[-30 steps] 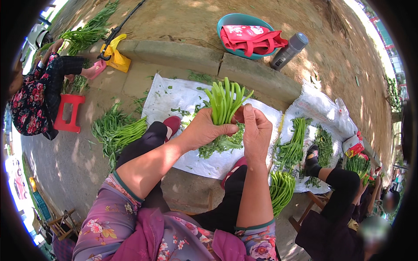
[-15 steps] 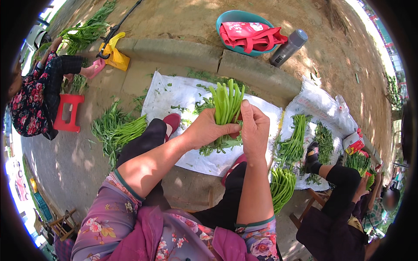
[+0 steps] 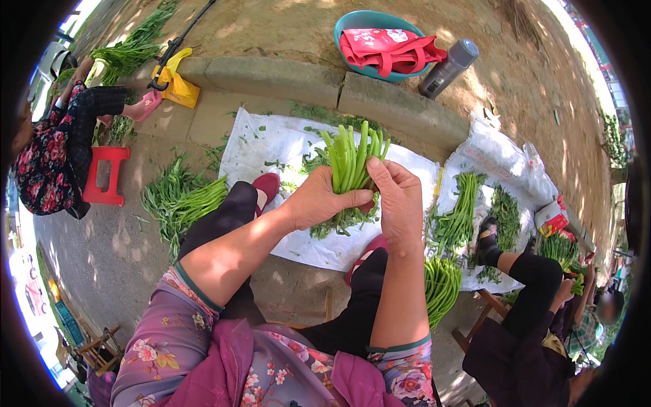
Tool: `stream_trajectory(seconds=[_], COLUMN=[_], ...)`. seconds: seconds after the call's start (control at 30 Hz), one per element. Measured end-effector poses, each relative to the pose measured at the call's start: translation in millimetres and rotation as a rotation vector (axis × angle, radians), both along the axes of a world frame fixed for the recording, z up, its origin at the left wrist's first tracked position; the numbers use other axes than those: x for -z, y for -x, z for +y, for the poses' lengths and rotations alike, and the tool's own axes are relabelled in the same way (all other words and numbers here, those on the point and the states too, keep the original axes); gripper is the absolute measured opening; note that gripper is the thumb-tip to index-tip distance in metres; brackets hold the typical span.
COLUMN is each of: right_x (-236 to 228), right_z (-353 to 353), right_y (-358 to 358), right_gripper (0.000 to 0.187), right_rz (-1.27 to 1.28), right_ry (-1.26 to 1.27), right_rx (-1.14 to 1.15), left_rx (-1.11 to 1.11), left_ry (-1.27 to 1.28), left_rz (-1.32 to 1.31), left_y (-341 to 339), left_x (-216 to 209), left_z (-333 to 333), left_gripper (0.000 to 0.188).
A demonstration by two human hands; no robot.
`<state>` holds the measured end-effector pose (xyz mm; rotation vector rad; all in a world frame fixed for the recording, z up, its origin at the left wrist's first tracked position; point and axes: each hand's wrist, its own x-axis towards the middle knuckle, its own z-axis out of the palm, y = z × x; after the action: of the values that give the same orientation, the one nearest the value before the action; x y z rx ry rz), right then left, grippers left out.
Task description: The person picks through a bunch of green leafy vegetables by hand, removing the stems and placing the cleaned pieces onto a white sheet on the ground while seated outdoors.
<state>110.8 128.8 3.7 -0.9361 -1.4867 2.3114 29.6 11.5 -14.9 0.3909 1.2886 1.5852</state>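
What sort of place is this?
It looks like an outdoor spot, perhaps a roadside: a kerb borders bare earth, sunlight dapples the grey pavement, and leafy greens lie on a white sheet.

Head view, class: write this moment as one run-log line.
left hand: grips green stem bunch | right hand: at bunch's right side | below: white sheet, loose leaves

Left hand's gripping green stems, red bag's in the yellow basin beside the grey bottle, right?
The basin is teal, not yellow, as the head view shows. The rest holds: left hand gripping green stems, red bag inside, grey bottle beside it.
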Motion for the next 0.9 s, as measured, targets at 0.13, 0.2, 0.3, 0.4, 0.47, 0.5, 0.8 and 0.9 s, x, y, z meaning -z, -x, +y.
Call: stream_trajectory(seconds=[0.13, 0.2, 0.3, 0.4, 0.47, 0.5, 0.8, 0.9], right_x=[5, 6, 3, -1, -4, -4, 0, 2], right_z=[0, -1, -2, -3, -3, -5, -12, -13], right_y=[-1, 0, 1, 0, -1, -1, 3, 3], right_gripper=[0.027, 0.027, 0.026, 0.026, 0.026, 0.027, 0.026, 0.026], right_rz=[-0.014, -0.015, -0.007, -0.017, -0.072, -0.051, 0.047, 0.066], right_ry=[-0.007, 0.001, 0.032, 0.06, 0.04, 0.007, 0.041, 0.069], right_rx=[-0.021, -0.03, -0.033, -0.063, -0.12, -0.112, 0.007, 0.029], left_rx=[0.02, 0.014, 0.006, 0.012, 0.013, 0.035, -0.005, -0.032], left_ry=[0.023, 0.035, 0.016, 0.0, 0.016, 0.029, 0.019, -0.004], left_rz=[0.069, 0.088, 0.063, 0.054, 0.068, 0.051, 0.047, 0.053], left_y=[1, 1, 1, 1, -1, -1, -4, -3], left_x=[0, -3, -4, -2, 2, 4, 3, 2], left_z=[0, 0, 1, 0, -1, -1, 2, 3], left_gripper=[0.019, 0.018, 0.017, 0.019, 0.02, 0.022, 0.027, 0.04])
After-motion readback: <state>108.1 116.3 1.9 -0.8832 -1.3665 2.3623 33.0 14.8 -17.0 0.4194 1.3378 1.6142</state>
